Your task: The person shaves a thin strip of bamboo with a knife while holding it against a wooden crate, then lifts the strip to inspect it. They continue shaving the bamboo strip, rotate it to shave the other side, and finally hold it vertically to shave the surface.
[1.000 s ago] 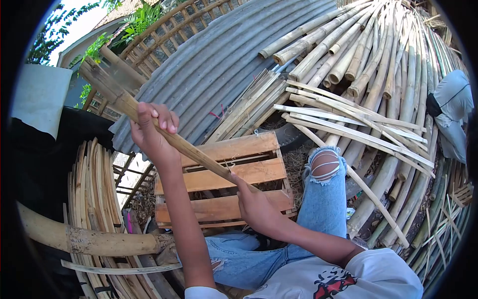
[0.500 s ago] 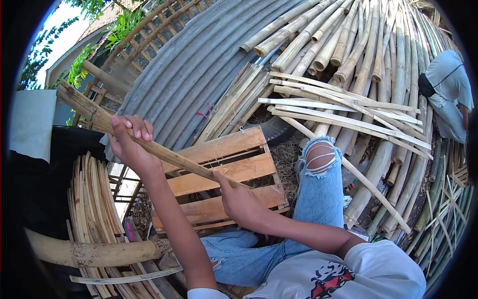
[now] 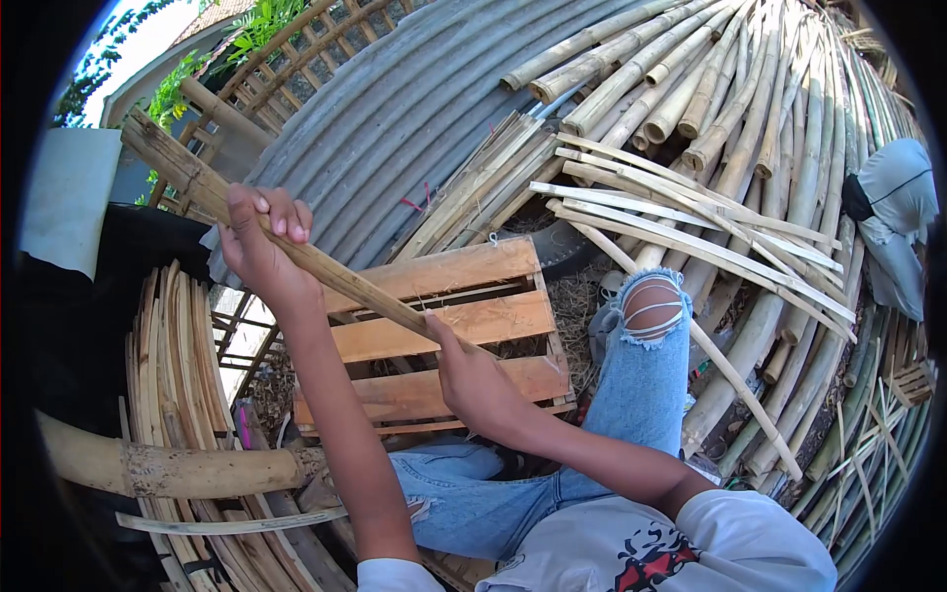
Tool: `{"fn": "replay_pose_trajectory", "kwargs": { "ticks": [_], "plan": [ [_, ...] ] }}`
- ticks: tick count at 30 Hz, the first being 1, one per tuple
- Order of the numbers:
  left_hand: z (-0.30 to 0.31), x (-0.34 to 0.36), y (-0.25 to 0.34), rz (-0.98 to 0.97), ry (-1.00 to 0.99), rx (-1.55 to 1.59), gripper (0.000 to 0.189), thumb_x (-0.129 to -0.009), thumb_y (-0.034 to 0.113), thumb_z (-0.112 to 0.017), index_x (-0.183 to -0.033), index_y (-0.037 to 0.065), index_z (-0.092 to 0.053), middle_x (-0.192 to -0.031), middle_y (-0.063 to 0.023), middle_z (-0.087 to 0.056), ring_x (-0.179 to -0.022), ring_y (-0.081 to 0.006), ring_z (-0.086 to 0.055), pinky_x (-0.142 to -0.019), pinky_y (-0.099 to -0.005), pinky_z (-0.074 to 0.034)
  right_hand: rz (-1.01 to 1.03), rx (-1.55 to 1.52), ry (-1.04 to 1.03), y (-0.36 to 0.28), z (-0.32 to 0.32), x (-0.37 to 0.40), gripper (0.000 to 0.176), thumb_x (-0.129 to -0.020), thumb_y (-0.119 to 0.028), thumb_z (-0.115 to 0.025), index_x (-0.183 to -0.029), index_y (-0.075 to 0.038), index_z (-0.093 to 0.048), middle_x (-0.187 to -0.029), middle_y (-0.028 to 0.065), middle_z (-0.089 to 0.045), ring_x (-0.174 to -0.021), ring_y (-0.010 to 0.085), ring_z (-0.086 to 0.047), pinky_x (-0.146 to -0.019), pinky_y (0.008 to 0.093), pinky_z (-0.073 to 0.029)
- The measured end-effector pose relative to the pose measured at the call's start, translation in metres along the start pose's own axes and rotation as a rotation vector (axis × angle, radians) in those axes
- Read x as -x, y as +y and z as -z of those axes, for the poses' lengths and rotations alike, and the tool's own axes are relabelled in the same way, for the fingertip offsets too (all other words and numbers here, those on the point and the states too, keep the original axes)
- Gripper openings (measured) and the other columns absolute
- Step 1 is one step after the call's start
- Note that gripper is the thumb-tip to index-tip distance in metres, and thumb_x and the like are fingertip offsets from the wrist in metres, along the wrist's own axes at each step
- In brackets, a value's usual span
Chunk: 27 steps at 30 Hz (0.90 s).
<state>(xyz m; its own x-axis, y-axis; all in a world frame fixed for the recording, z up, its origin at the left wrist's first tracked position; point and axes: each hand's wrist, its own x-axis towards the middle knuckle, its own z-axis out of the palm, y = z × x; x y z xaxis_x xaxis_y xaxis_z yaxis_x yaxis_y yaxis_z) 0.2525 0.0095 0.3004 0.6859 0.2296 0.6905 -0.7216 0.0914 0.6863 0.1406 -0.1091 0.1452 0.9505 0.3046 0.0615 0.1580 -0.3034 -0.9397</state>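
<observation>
A long split bamboo piece (image 3: 360, 289) slants across the view, from its wide, dark end at the upper left down to the middle. My left hand (image 3: 264, 247) is closed around it partway along, thumb pointing up. At the lower end, my right hand (image 3: 475, 385) grips it with the thumb laid along the top; that hand hides the tip. Beneath the bamboo piece stands a slatted wooden crate (image 3: 483, 324), just in front of my bent knee.
A thick bamboo pole (image 3: 207, 472) and a stack of split strips (image 3: 173, 375) lie at left. Pale strips (image 3: 691, 222) rest across bamboo poles (image 3: 681, 84) at right. Corrugated sheeting (image 3: 365, 128) spans the back. Another person (image 3: 896, 217) bends at the far right.
My view has shifted slightly, so the crate and poles sit a little differently in it. Both hands keep their hold on the bamboo piece, with hardly any movement.
</observation>
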Motion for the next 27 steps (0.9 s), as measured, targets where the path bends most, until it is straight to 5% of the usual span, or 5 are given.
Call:
{"fn": "replay_pose_trajectory", "kwargs": {
  "ticks": [6, 12, 16, 18, 27],
  "plan": [
    [-0.003, 0.005, 0.005, 0.013, 0.003, 0.012, 0.031, -0.096, 0.030, -0.049, -0.075, 0.008, -0.041, -0.058, 0.0011, -0.035, -0.048, -0.0067, -0.034, -0.044, -0.0207, -0.029, 0.213, -0.163, 0.080, -0.074, 0.024, -0.021, 0.049, -0.091, -0.006, -0.040, -0.136, 0.000, -0.023, -0.058, 0.0268, -0.053, -0.054, 0.0459, -0.054, -0.053, 0.0519, -0.043],
    [0.000, 0.000, -0.001, 0.018, -0.010, 0.073, 0.032, -0.095, 0.031, -0.051, -0.076, 0.008, -0.041, -0.057, 0.0001, -0.037, -0.047, -0.0080, -0.035, -0.045, -0.0213, -0.030, -0.081, 0.004, -0.040, 0.016, 0.004, 0.014, 0.052, -0.088, -0.003, -0.040, -0.137, -0.001, -0.023, -0.060, 0.0287, -0.054, -0.055, 0.0457, -0.056, -0.055, 0.0544, -0.044],
    [-0.019, 0.005, -0.004, 0.018, 0.020, 0.050, 0.034, -0.091, 0.034, -0.058, -0.076, 0.007, -0.043, -0.056, -0.0021, -0.042, -0.046, -0.0096, -0.043, -0.046, -0.0224, -0.036, -0.010, -0.086, 0.003, -0.059, 0.044, -0.021, 0.042, -0.093, -0.007, -0.038, -0.133, -0.003, -0.026, -0.067, 0.0314, -0.055, -0.063, 0.0473, -0.056, -0.058, 0.0548, -0.040],
    [-0.031, 0.008, -0.001, 0.058, 0.040, 0.042, 0.033, -0.092, 0.031, -0.057, -0.076, 0.007, -0.043, -0.058, -0.0021, -0.042, -0.048, -0.0093, -0.042, -0.046, -0.0226, -0.035, 0.142, -0.180, 0.134, -0.080, 0.048, -0.032, 0.042, -0.094, -0.008, -0.037, -0.135, -0.007, -0.028, -0.073, 0.0245, -0.056, -0.063, 0.0377, -0.058, -0.059, 0.0438, -0.041],
    [-0.031, 0.010, 0.010, 0.093, -0.022, 0.064, 0.027, -0.092, 0.029, -0.058, -0.087, 0.005, -0.047, -0.060, -0.0006, -0.045, -0.049, -0.0078, -0.044, -0.046, -0.0213, -0.038, -0.097, -0.054, 0.092, 0.024, 0.012, 0.010, 0.043, -0.095, -0.008, -0.036, -0.137, -0.006, -0.026, -0.074, 0.0178, -0.055, -0.058, 0.0282, -0.056, -0.058, 0.0401, -0.044]
  ]
}}
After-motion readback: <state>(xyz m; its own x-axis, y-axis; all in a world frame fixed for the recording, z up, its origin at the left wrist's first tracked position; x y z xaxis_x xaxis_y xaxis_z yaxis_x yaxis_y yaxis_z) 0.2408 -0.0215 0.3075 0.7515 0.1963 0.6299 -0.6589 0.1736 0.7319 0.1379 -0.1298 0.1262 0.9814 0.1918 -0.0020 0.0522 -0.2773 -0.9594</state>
